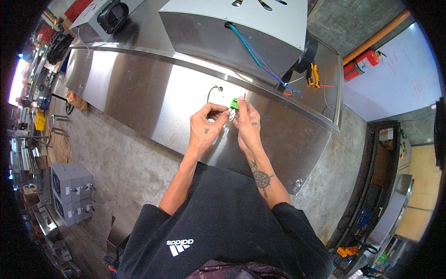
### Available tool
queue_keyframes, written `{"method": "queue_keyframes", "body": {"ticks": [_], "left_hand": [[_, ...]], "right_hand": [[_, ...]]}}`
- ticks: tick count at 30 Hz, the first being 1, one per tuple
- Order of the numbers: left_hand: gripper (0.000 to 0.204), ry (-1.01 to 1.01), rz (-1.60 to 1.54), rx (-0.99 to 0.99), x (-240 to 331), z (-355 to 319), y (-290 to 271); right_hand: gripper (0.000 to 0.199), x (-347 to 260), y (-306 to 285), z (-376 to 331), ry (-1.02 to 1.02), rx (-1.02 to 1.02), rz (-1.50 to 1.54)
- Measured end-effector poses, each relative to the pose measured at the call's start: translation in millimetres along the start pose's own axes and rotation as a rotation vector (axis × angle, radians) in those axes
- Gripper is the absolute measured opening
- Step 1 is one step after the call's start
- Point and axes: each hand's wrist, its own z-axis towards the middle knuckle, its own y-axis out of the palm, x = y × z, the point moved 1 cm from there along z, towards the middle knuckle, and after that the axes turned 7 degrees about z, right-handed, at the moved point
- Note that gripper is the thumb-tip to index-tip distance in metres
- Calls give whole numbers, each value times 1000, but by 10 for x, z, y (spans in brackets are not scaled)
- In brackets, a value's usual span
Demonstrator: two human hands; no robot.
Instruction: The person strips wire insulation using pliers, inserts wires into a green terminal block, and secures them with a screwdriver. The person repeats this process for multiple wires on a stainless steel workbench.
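Observation:
My right hand (248, 124) pinches a small green terminal block connector (234, 103) between thumb and fingers. Right beside it, my left hand (206, 124) is closed with thumb and forefinger together on a thin pale wire (231, 114) at the connector's lower edge. Whether the wire's end sits inside the connector is too small to tell. A grey cable (207, 96) comes out of a hole in the stainless steel panel (153, 100) and runs down behind my left hand.
Beyond the panel's raised edge stands a metal box (223, 39) with green and blue wires (253, 53) hanging out. Yellow-handled pliers or strippers (313, 76) lie at its right. A fire extinguisher (361, 65) is at far right. Grey units (72, 193) stand stacked on the left floor.

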Motion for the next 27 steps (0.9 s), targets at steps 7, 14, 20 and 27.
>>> {"method": "queue_keyframes", "body": {"ticks": [7,14,20,27], "left_hand": [[19,-32,-48,-42,-33,0,10],[31,-65,-193,-68,-130,8,50],[41,-18,-248,-80,-67,-6,34],[44,8,-112,-211,-18,31,-92]], "right_hand": [[42,91,-15,59,-125,36,-117],[43,65,-67,104,-190,-28,-340],[44,-179,-56,48,-96,-122,-401],[38,-161,-243,143,-175,-242,-495]]}}
